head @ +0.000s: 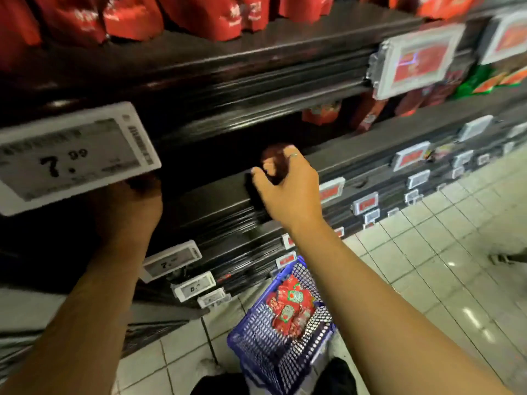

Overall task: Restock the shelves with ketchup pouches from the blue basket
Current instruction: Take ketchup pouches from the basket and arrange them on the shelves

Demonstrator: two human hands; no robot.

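**A:** At the dark shelf (356,155), mid level: right hand (288,186) is reached forward, back of hand up, fingers curled round a red ketchup pouch (272,159) just over the shelf lip. Pouch orientation?

**B:** Blurred, mostly hidden by the fingers. Can't tell its long axis or which way it points.

**A:** Left hand (134,209)?

**B:** Reached in under the price tag (77,155), fingertips hidden behind it. Grip: can't tell.

**A:** Remaining stock?

**B:** Blue basket (273,346) on the floor tiles (427,266) below, between the forearms. Pouches (291,306) piled flat at its far end.
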